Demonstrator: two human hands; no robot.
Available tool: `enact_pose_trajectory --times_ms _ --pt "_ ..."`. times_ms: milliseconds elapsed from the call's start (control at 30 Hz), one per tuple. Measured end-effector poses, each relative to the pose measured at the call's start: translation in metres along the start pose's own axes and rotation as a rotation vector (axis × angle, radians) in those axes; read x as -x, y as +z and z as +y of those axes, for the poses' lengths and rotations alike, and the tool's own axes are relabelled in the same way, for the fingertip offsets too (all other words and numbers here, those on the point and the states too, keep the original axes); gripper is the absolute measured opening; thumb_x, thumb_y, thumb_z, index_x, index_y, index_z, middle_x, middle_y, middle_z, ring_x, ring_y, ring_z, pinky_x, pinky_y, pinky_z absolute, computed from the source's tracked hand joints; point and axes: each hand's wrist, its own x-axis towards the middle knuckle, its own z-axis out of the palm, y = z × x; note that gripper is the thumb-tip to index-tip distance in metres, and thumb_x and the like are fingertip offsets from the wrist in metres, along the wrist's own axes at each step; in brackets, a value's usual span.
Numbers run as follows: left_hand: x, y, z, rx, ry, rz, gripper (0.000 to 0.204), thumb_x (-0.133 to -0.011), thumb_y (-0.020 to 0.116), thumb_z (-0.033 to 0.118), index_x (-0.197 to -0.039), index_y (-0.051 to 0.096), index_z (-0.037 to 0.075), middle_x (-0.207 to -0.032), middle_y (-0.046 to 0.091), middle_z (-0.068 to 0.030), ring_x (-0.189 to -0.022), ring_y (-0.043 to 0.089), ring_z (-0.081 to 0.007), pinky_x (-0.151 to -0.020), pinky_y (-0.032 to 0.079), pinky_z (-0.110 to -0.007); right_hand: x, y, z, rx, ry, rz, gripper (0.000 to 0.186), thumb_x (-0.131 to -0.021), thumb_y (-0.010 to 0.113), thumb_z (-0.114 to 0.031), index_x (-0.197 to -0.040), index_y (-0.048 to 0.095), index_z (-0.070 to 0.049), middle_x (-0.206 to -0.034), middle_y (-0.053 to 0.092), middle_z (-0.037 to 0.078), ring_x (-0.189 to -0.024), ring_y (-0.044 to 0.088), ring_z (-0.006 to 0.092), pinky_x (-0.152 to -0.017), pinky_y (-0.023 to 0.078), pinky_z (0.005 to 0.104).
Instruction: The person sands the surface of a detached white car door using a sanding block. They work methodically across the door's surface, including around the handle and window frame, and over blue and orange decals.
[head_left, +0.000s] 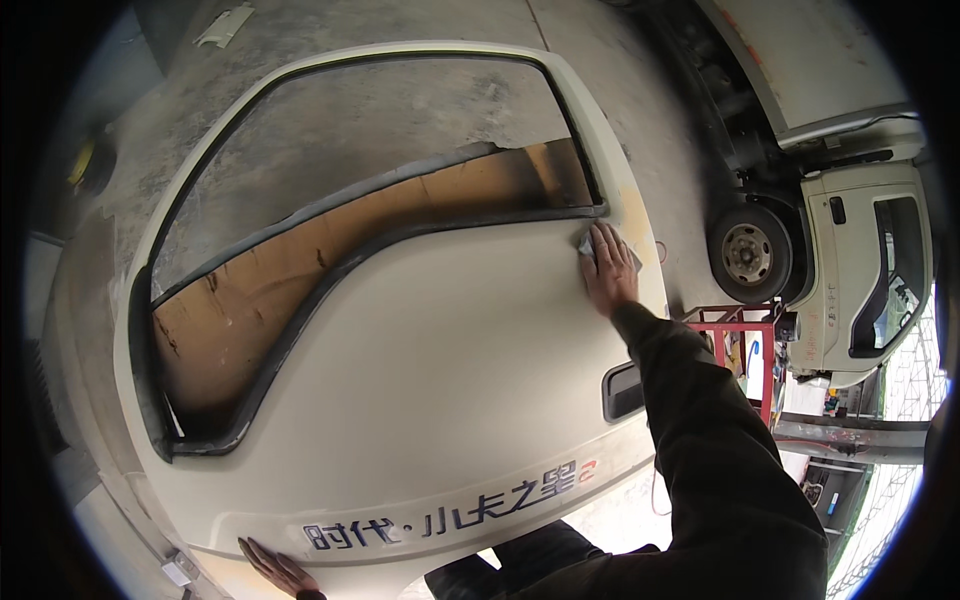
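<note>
A cream vehicle door (pixel 430 340) lies in front of me, with an open window frame and lettering along its near side. My right hand (pixel 608 272) presses a small grey sanding sheet (pixel 586 243) flat against the panel, just below the window's right corner. Most of the sheet is hidden under the palm and fingers. On the door's near left corner, my left hand (pixel 278 570) rests with its fingers stretched out, holding nothing. A dark recessed door handle (pixel 624 392) sits beside my right forearm.
Brown board (pixel 250 290) shows through the window opening, which is edged with black rubber seal (pixel 300 325). To the right stand a red metal frame (pixel 768 360) and a truck with a cream cab (pixel 850 270) and a large wheel (pixel 750 252). Paper scrap (pixel 225 25) lies on the concrete floor.
</note>
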Motion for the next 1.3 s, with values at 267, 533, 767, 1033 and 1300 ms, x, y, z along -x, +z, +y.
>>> enact_pose_trajectory --times_ms 267,533,767,1033,1300 --pt "0.002 0.001 0.023 0.016 -0.025 0.024 0.073 -0.114 0.028 0.054 -0.164 0.038 0.002 -0.171 0.034 -0.0232 -0.157 0.034 -0.0438 -0.127 0.030 -0.057 -0.021 0.018 -0.225 -0.128 -0.136 -0.080 0.063 -0.096 0.068 -0.031 -0.149 0.052 -0.003 -0.156 0.051 0.018 -0.137 0.051 0.0404 -0.119 0.039 0.0521" --pt "-0.010 -0.012 0.047 0.084 -0.011 0.022 0.064 -0.111 0.036 0.041 -0.163 0.040 0.003 -0.170 0.035 -0.0237 -0.155 0.035 -0.0459 -0.127 0.027 -0.057 -0.063 0.047 -0.260 -0.150 -0.319 -0.104 0.053 -0.100 0.065 -0.033 -0.146 0.058 -0.008 -0.153 0.057 0.014 -0.143 0.050 0.0355 -0.119 0.038 0.0527" --pt "-0.014 -0.024 0.051 0.102 -0.020 0.014 0.065 -0.102 0.052 0.023 -0.163 0.040 0.004 -0.171 0.036 -0.0211 -0.157 0.034 -0.0429 -0.128 0.027 -0.054 -0.028 0.029 -0.320 -0.299 -0.652 -0.226 0.061 -0.098 0.067 -0.025 -0.152 0.051 -0.002 -0.159 0.051 0.016 -0.151 0.042 0.0363 -0.123 0.033 0.0541" --pt "0.003 -0.031 0.098 0.130 -0.162 -0.034 0.076 -0.105 0.056 0.039 -0.166 0.031 0.001 -0.175 0.026 -0.0240 -0.162 0.025 -0.0420 -0.132 0.018 -0.055 0.087 -0.018 -0.419 -0.280 -0.910 -0.491 0.077 -0.098 0.070 -0.032 -0.162 0.040 -0.002 -0.171 0.036 0.015 -0.162 0.028 0.0324 -0.131 0.024 0.0516" --pt "0.087 -0.024 0.169 0.340 -0.094 -0.232 0.081 -0.102 0.063 0.048 -0.162 0.038 -0.001 -0.172 0.031 -0.0256 -0.160 0.029 -0.0420 -0.130 0.023 -0.055 0.085 0.030 -0.635 -0.473 -1.159 -0.390 0.073 -0.101 0.068 -0.032 -0.161 0.040 0.000 -0.170 0.038 0.017 -0.160 0.030 0.0336 -0.130 0.025 0.0506"
